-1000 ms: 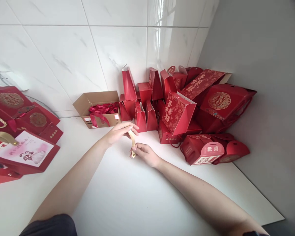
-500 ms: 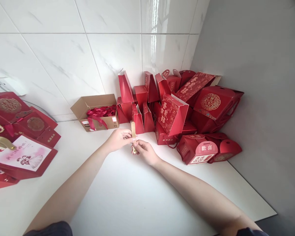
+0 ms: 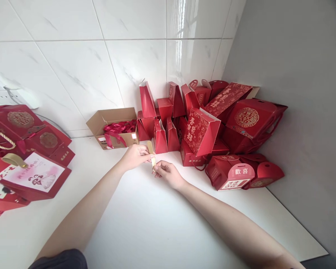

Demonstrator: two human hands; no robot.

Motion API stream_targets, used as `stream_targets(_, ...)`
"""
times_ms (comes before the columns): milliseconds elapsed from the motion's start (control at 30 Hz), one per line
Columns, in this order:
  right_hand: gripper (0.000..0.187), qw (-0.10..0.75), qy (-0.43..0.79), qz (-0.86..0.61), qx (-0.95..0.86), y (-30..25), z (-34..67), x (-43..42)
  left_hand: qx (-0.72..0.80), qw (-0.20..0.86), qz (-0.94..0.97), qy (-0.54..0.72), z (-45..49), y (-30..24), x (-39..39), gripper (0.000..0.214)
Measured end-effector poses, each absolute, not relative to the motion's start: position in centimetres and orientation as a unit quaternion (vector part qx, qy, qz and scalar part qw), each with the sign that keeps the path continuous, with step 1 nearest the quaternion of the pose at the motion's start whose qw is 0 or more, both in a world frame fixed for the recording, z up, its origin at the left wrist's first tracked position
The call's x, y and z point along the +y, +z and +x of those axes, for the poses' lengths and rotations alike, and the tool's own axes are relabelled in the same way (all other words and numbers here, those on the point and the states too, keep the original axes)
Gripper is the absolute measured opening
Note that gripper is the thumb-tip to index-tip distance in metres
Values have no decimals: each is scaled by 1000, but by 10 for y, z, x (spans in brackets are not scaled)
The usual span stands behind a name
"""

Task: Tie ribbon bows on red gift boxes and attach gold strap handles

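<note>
A short gold strap [image 3: 153,161] is held upright over the white table between both hands. My left hand [image 3: 136,155] is closed around its upper part, thumb in front, and the top end sticks up above the fingers. My right hand [image 3: 170,174] pinches the lower end between thumb and fingertips, which hide part of that end. A similar gold strap handle [image 3: 14,160] is fixed with a stud to a red gift box [image 3: 60,183] at the left, which carries a white and pink picture card.
An open cardboard box [image 3: 116,142] of dark red ribbon stands by the tiled wall. Several red boxes [image 3: 203,132] are piled from the middle to the grey wall at right. More red boxes [image 3: 19,120] fill the left end of the white table [image 3: 134,224].
My right fingers now grip lower on the strap, covering the end where a brass stud showed before. The left hand keeps its hold. The whole view has shifted slightly.
</note>
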State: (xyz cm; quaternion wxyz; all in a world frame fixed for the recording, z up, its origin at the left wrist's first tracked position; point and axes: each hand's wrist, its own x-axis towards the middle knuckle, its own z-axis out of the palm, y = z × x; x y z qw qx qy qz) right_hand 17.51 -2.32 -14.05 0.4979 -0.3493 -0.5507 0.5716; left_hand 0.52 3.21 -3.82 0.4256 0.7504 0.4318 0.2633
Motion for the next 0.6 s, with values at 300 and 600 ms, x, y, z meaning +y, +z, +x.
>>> stream_targets(300, 32, 501, 528, -381, -570, -138, 183, -19, 439, 399, 736, 326, 7, -42, 36, 31)
stream_targets(600, 26, 573, 423, -415, -567, -114, 193, -24, 427, 114, 793, 419, 19, -32, 42, 22)
